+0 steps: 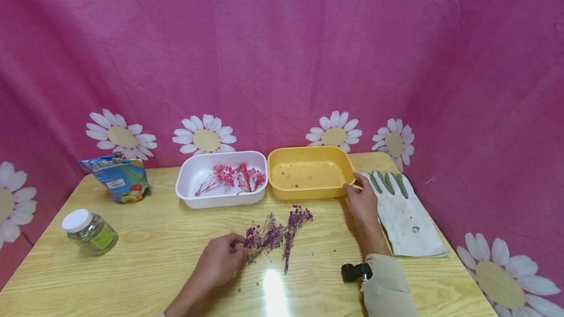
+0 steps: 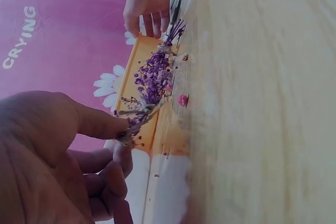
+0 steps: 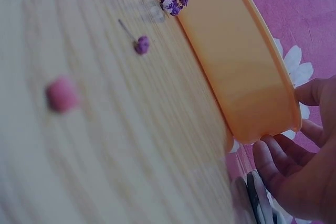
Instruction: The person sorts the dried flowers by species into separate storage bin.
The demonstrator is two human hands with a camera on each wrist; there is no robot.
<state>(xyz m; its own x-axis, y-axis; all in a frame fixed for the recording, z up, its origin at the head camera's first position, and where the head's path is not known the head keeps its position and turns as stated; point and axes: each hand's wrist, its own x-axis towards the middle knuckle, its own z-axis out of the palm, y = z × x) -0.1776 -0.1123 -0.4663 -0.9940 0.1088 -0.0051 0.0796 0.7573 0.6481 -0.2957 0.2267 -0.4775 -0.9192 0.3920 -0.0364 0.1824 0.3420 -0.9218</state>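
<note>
My left hand (image 1: 222,260) pinches the end of a sprig of purple dried flowers (image 1: 270,235) between thumb and fingertips, low over the wooden table. Twine is wrapped around its stems (image 2: 144,109) in the left wrist view. A second purple sprig (image 1: 296,219) lies just to its right. At the back, my right hand (image 1: 364,202) grips the right end of a yellow plastic basin (image 1: 308,193), the thumb at its rim and the fingers under the lip. Only a few small bits lie inside the basin. Its wall (image 3: 247,72) fills much of the right wrist view.
Left of the yellow basin stands a white basin (image 1: 220,202) holding pink dried flowers (image 1: 222,175). A lidded jar (image 1: 91,234) and a blue pouch (image 1: 121,180) stand at the left. Work gloves (image 1: 410,221) lie at the right. Loose petals dot the table (image 1: 163,258).
</note>
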